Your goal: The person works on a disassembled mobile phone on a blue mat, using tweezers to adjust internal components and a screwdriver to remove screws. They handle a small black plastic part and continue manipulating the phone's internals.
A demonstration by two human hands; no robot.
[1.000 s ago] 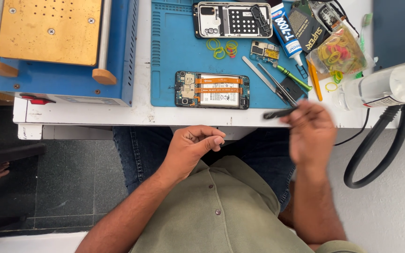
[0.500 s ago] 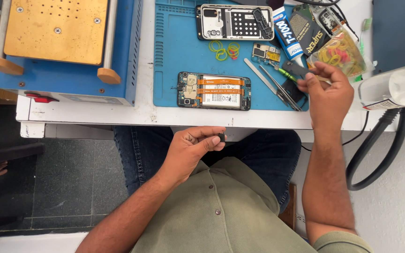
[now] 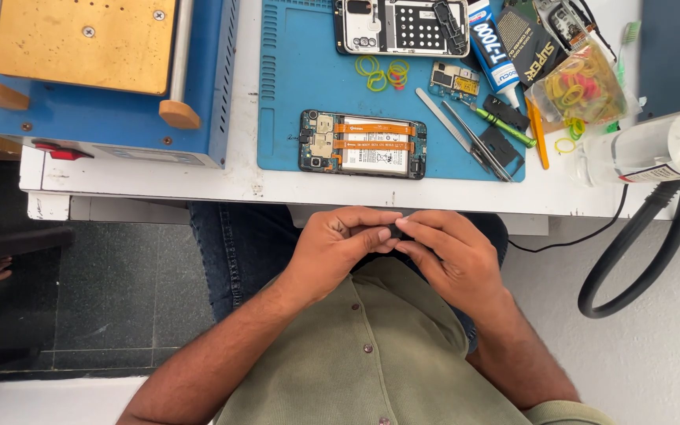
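Note:
My left hand (image 3: 338,246) and my right hand (image 3: 449,253) meet over my lap, just below the table edge. Between their fingertips is a small dark part (image 3: 394,230), pinched from both sides; too little of it shows to tell what it is. On the blue work mat (image 3: 293,94) above them lies an opened phone (image 3: 363,144), its battery, orange flex cables and boards exposed. Steel tweezers (image 3: 466,134) lie to the right of it.
A blue machine with a brass top plate (image 3: 96,63) stands at the left. A phone back frame (image 3: 401,26), coloured rubber bands (image 3: 379,75), a glue tube (image 3: 491,52), a green screwdriver (image 3: 504,127), a bag of bands (image 3: 580,83) and a clear bottle (image 3: 655,149) crowd the right. A black hose (image 3: 631,252) loops down.
My right hand came back from the tools on the mat down to my lap and joined my left hand on the small part.

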